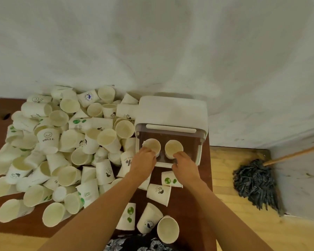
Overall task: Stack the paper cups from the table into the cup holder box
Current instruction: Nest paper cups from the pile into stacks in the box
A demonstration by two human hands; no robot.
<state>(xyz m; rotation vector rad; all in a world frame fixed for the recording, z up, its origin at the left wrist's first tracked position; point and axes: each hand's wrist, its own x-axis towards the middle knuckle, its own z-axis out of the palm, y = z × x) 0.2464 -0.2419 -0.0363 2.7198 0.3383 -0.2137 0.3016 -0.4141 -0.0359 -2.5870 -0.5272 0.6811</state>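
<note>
Bare hands (145,158) apparently gripping cups (152,145)

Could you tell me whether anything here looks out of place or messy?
Yes: the paper cups lie in a jumbled heap on the table, most tipped over. Only two cups stand in the cup holder box.

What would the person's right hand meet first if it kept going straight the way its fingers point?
Probably the right hand already meets the right cup in the cup holder box; beyond that, the box's back wall, though depth is unclear.
</note>
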